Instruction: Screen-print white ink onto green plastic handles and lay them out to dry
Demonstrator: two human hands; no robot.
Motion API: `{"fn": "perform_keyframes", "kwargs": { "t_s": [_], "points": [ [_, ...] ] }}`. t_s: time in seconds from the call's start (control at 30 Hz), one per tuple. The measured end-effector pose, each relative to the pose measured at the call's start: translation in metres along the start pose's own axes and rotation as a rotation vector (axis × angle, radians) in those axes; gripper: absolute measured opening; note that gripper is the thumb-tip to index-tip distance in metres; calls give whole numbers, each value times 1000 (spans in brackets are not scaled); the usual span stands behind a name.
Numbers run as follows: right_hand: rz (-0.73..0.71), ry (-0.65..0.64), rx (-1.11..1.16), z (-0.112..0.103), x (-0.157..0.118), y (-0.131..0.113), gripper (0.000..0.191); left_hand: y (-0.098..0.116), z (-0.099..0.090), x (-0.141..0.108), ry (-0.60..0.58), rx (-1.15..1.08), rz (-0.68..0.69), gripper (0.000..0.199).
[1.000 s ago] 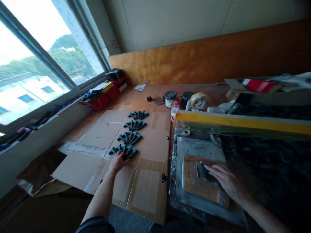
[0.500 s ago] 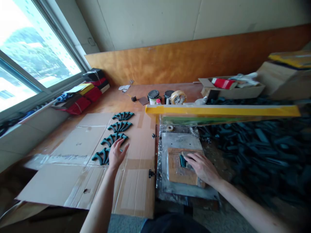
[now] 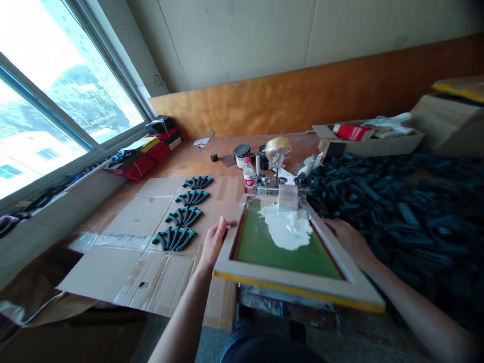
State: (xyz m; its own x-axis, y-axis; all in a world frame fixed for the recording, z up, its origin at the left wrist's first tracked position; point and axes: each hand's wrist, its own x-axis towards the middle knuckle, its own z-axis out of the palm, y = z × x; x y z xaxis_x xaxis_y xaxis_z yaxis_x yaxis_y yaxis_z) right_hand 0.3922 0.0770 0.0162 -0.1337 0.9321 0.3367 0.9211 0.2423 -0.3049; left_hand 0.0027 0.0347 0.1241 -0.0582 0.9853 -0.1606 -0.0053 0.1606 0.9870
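A screen printing frame (image 3: pixel 298 285) lies lowered over the worktop in front of me, with green mesh and a pool of white ink (image 3: pixel 289 232). A squeegee (image 3: pixel 288 197) rests at its far end, by the ink. My left hand (image 3: pixel 215 243) is closed at the left rim of the frame. Beside the right rim, at the edge of a heap of dark pieces (image 3: pixel 401 222), is my right hand (image 3: pixel 350 239); its fingers are partly hidden and blurred. Several curved dark green pieces (image 3: pixel 175 238) lie in fanned rows on flattened cardboard (image 3: pixel 113 267). The board under the frame is hidden.
A bottle with a red cap (image 3: pixel 248 174), a lidded tub (image 3: pixel 242 154) and a tape roll (image 3: pixel 279 146) stand behind the frame. An open carton (image 3: pixel 381 143) is at the back right. Red and black boxes (image 3: pixel 139 166) line the window side.
The screen frame has come down from its raised position over the board, covering the green piece there. My left hand moved from the rows to the frame; my right hand moved rightward off the board.
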Motion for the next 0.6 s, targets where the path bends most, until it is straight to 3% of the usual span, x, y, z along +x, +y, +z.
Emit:
{"fn": "perform_keyframes", "kwargs": {
  "t_s": [0.1, 0.17, 0.23, 0.33, 0.4, 0.47, 0.6],
  "points": [
    [-23, 67, 53, -17, 25, -11, 45, -64, -6, -12, -58, 74, -134, 71],
    [-145, 67, 59, -20, 42, -40, 51, -101, -5, -10, -35, 175, -151, 80],
    [-254, -26, 1, -19, 55, -71, 46, -125, -3, -4, -3, 294, -149, 76],
    [-264, -228, -85, -11, 59, -102, 18, -138, -5, 4, -18, 412, -144, 65],
    [-261, -289, -117, -7, 47, -110, 8, -138, -8, 6, -39, 459, -144, 60],
    [-323, -291, -128, -5, 25, -111, 10, -136, -10, 5, -51, 489, -145, 57],
    [-591, -326, -30, -16, -13, -109, 23, -133, -10, 3, -44, 529, -154, 56]
  ]
}}
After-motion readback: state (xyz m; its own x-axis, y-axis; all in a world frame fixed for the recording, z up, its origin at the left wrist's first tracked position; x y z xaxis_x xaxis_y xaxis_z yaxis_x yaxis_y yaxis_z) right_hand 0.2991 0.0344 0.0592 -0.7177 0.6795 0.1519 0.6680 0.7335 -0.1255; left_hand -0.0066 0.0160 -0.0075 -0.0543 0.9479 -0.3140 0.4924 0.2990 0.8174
